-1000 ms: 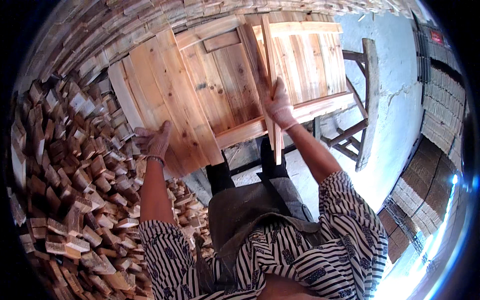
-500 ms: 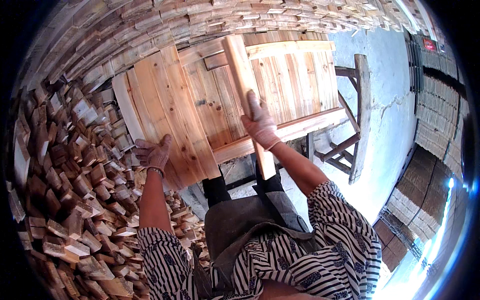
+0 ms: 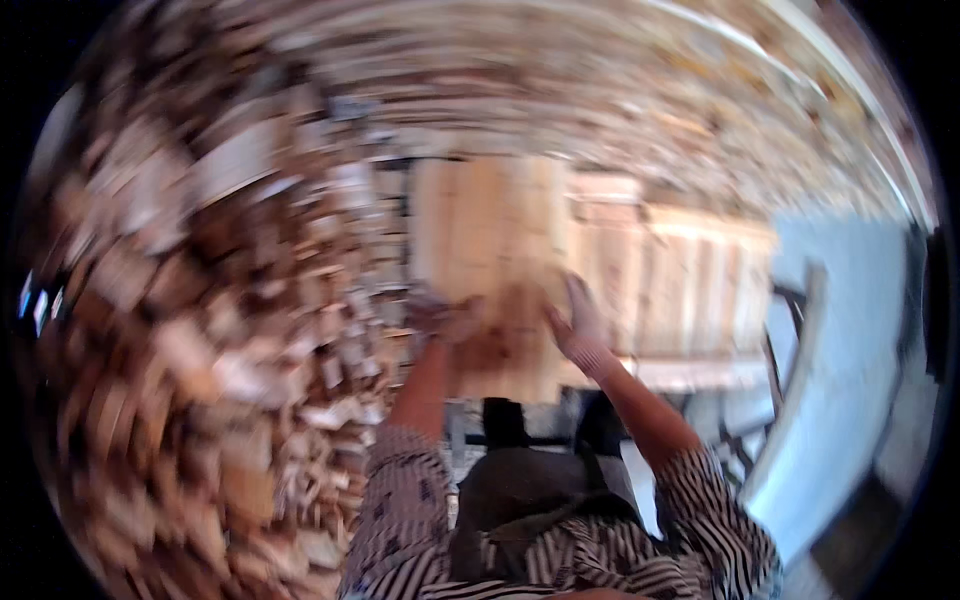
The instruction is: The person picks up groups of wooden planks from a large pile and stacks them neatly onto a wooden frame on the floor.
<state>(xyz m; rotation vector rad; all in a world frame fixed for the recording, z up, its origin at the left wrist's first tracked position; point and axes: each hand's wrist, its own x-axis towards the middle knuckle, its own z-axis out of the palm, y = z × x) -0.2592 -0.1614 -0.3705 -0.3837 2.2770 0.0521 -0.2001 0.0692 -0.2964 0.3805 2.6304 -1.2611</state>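
Observation:
Upright wooden boards (image 3: 490,215) lie side by side on top of a wider plank panel, forming a light brown layer at its left. On the left edge of these boards rests my gloved left hand (image 3: 443,312), its thumb spread toward the middle; motion blurs its fingers. At their right edge is my gloved right hand (image 3: 580,322), thumb and fingers apart and pointing away from me. The plank panel (image 3: 700,285) stretches to the right, with a crosswise batten (image 3: 690,372) along its near side.
Cut wood pieces (image 3: 230,370) are heaped along the left. Stacked boards (image 3: 480,75) form a wall beyond the panel. A dark wooden stand (image 3: 790,335) shows at right over a pale floor (image 3: 845,350). My legs stand close to the panel's near edge.
The view has swung and blurred, with the panel now farther right. My right hand has let go of the long narrow board and come to the upright boards' edge, nearer my left hand.

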